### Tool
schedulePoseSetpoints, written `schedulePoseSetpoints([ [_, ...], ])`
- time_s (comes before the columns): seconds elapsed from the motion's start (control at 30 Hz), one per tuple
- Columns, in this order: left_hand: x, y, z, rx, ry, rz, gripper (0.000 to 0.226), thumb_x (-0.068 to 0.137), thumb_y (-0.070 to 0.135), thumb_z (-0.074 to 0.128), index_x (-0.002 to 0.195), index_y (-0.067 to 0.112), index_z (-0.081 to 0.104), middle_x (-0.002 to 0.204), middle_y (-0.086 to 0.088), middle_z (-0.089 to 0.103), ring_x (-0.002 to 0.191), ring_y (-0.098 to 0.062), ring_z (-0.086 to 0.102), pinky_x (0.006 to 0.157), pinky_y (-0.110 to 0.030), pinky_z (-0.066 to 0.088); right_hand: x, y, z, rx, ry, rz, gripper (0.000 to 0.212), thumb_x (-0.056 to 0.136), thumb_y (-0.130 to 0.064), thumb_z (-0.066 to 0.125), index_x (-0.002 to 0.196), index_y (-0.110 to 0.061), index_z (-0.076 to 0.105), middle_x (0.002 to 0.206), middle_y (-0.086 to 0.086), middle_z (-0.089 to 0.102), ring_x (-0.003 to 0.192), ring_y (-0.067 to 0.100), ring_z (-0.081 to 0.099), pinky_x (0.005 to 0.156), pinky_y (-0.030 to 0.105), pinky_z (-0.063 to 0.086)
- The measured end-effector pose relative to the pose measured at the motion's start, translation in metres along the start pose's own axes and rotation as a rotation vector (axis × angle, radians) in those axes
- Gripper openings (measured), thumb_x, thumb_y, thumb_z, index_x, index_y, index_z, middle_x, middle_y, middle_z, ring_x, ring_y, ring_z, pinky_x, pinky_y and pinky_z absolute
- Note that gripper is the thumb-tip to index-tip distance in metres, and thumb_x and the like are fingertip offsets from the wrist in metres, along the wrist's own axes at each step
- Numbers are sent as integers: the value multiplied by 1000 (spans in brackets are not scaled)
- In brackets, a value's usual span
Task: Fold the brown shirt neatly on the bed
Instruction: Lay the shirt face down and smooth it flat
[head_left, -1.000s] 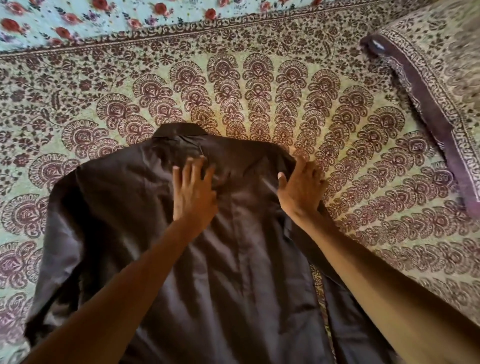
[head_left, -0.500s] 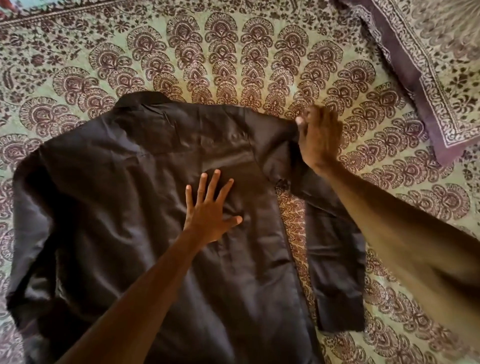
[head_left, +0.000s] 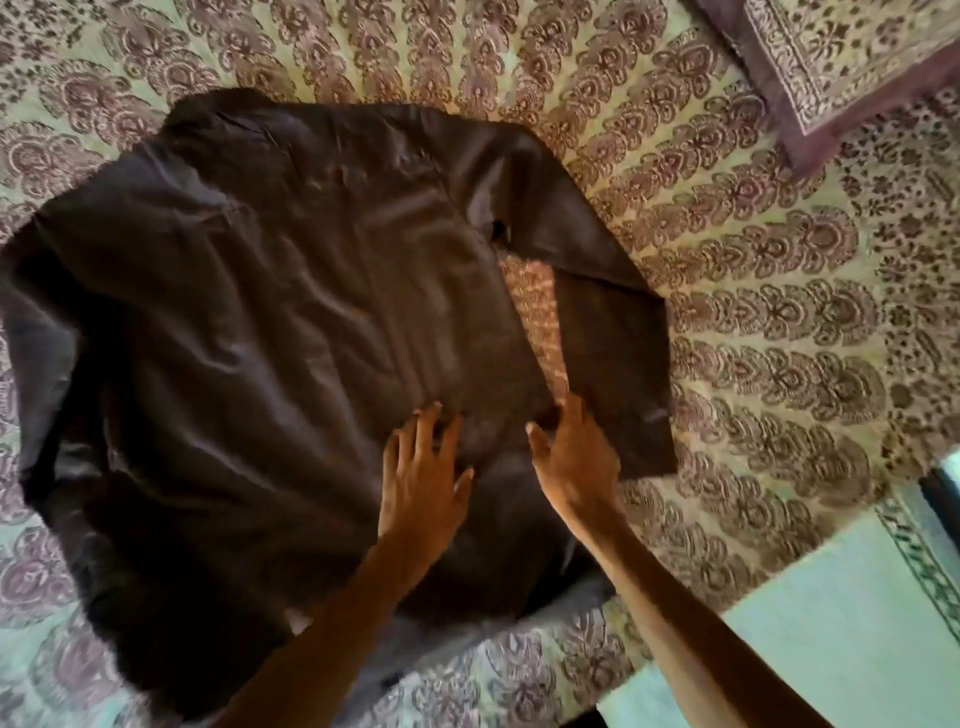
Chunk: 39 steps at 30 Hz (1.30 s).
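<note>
The brown shirt lies spread flat on the patterned bedspread, collar at the far side. Its right sleeve is bent down alongside the body, with a strip of bedspread showing between them. My left hand rests flat on the lower middle of the shirt, fingers spread. My right hand lies beside it at the shirt's right edge, fingers straight, touching the fabric near the sleeve. The left sleeve is bunched at the far left.
A purple-bordered pillow sits at the top right corner. The bed's near edge runs across the lower right, with pale floor beyond it. Bedspread surrounds the shirt on all sides.
My right hand let go of the shirt's right shoulder and came down next to the left hand. The left hand slid down the shirt. The view tilted lower, showing the bed edge.
</note>
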<state>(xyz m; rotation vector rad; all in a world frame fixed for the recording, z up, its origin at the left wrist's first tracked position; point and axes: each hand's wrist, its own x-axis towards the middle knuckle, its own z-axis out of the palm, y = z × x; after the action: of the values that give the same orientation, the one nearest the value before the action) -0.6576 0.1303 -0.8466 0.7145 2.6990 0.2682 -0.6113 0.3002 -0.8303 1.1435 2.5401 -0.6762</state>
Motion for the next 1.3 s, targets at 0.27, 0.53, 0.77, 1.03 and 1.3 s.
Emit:
schedulePoseSetpoints([
  [0.27,-109,38,24,2,-171,122,65,82,62,48,135,25,47,141,-1,41,126,-26,43,100,-44,41,-87,89,-2,244,-241,267,39,85,-46,68,103,-11,70,92,11,72,88,31,68,72,35,52],
  [0.53,-151,72,32,-73,-36,224,83,73,79,45,136,26,45,136,0,46,123,-23,45,110,-53,29,-112,108,-23,786,-394,547,43,81,-49,72,94,-8,68,83,12,71,69,27,68,55,29,49],
  [0.77,-172,104,41,-1,102,127,75,69,52,68,135,25,45,129,-2,50,116,-25,46,111,-50,28,-105,110,-32,804,-535,533,37,84,-34,73,94,-1,60,73,10,57,54,18,47,36,23,32],
  [1.03,-154,94,31,-68,164,-101,30,68,13,60,96,23,62,87,3,64,82,-25,60,75,-38,45,-104,98,-51,689,-535,503,31,92,-18,65,74,-2,47,37,1,47,23,7,38,25,17,23],
  [1.3,-186,51,17,104,214,-64,38,62,1,58,94,20,63,83,0,65,76,-27,60,69,-38,48,-101,108,-29,599,-188,393,25,84,-27,74,75,-9,59,77,10,62,60,21,59,47,28,47],
])
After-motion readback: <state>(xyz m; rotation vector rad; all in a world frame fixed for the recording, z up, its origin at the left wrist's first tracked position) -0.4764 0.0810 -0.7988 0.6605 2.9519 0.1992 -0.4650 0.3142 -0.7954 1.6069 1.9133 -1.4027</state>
